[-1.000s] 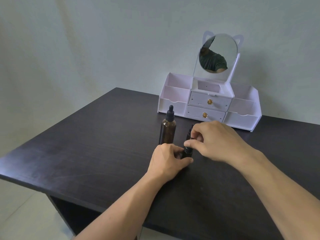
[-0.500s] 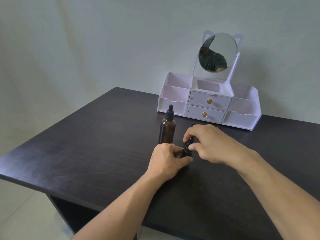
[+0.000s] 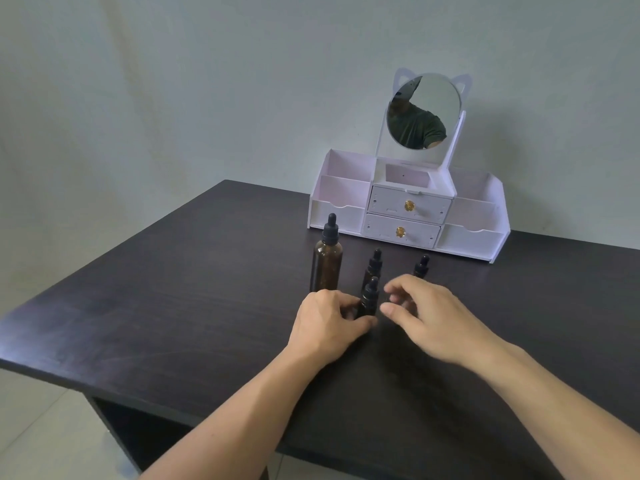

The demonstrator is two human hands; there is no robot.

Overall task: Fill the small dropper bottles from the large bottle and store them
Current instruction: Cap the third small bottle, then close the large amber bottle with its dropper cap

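A large amber dropper bottle with a black cap stands upright on the dark table. Three small dark dropper bottles stand to its right. My left hand grips the nearest small bottle around its body. A second small bottle stands just behind it, and a third further right, partly hidden by my right hand. My right hand hovers just right of the held bottle, fingers loosely curled, holding nothing.
A white organizer with side compartments, two shut drawers with gold knobs and a cat-ear mirror stands at the back of the table against the wall. The table's left edge drops to a tiled floor.
My right hand has let go of the near bottle's cap and drawn back to the right, uncovering the two small bottles behind. My left hand keeps its grip.
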